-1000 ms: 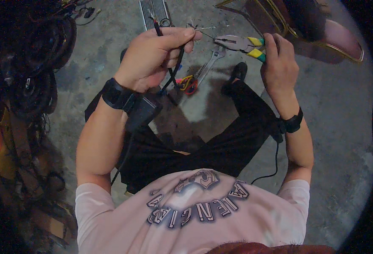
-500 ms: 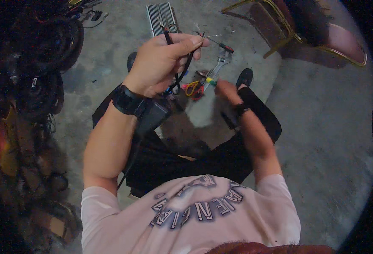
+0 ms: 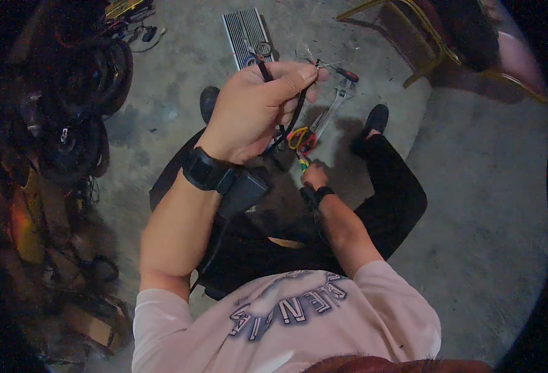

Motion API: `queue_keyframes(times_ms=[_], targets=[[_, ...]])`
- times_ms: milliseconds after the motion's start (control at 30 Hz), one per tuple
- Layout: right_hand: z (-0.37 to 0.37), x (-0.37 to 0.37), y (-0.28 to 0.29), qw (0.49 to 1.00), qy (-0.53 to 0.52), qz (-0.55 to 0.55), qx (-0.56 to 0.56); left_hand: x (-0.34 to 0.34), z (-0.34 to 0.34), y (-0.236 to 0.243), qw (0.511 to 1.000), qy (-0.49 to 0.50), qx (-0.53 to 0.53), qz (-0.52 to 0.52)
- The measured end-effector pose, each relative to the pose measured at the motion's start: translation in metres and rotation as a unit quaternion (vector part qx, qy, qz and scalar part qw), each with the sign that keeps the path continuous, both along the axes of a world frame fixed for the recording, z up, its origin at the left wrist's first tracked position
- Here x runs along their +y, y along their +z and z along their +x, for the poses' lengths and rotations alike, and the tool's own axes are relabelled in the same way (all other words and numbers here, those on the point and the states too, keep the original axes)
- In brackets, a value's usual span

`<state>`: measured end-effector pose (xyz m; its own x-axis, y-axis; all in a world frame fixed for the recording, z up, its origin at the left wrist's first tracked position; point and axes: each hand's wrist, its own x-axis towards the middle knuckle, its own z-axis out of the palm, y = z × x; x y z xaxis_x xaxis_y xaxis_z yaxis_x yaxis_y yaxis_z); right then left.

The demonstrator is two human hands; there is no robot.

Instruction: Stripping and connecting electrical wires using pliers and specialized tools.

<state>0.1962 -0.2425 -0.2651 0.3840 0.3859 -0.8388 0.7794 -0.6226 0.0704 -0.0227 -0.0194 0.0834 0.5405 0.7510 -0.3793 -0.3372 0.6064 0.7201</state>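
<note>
Head view: dark-outlined lettering (image 3: 286,313) arched across the pale T-shirt (image 3: 355,332); the left hand (image 3: 264,107) pinched a black cable (image 3: 299,110), the right hand (image 3: 314,176) gripped green-and-yellow-handled pliers (image 3: 304,163).

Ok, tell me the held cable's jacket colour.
The cable's jacket is black, best seen in the head view.

On the floor (image 3: 479,199), a panel (image 3: 244,31) lies at upper centre, a wrench (image 3: 327,118) to its lower right, a screwdriver (image 3: 347,75) just above the wrench's head. A chair (image 3: 432,53) stands upper right; coils (image 3: 75,146) lie along the left edge, a box (image 3: 93,326) at lower left.
</note>
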Motion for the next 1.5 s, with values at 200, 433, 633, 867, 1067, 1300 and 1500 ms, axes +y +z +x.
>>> queue_keyframes(times_ms=[200, 433, 633, 867, 1067, 1300, 1500], targets=[[-0.024, -0.027, -0.055, 0.998, 0.005, 0.045, 0.039, -0.002, -0.008, 0.003, 1.000, 0.022, -0.001, -0.001], [0.025, -0.081, -0.124, 0.977, 0.135, 0.086, 0.141, 0.002, 0.007, -0.004, 1.000, -0.002, -0.019, 0.017], [0.018, 0.074, 0.039, 0.910, 0.072, 0.268, 0.307, 0.005, 0.013, -0.002, 0.994, 0.002, 0.087, 0.059], [0.023, 0.205, 0.271, 0.779, -0.039, 0.541, 0.314, 0.010, 0.014, -0.007, 0.984, 0.003, 0.152, 0.095], [0.007, 0.206, 0.364, 0.597, 0.082, 0.746, 0.283, 0.012, 0.026, -0.006, 0.984, -0.005, 0.161, 0.082], [0.005, 0.222, 0.359, 0.628, 0.189, 0.718, 0.234, 0.026, 0.033, -0.006, 0.983, -0.030, 0.148, 0.101], [0.014, 0.229, 0.356, 0.619, 0.220, 0.721, 0.223, 0.028, 0.043, -0.008, 0.982, -0.006, 0.153, 0.110]])
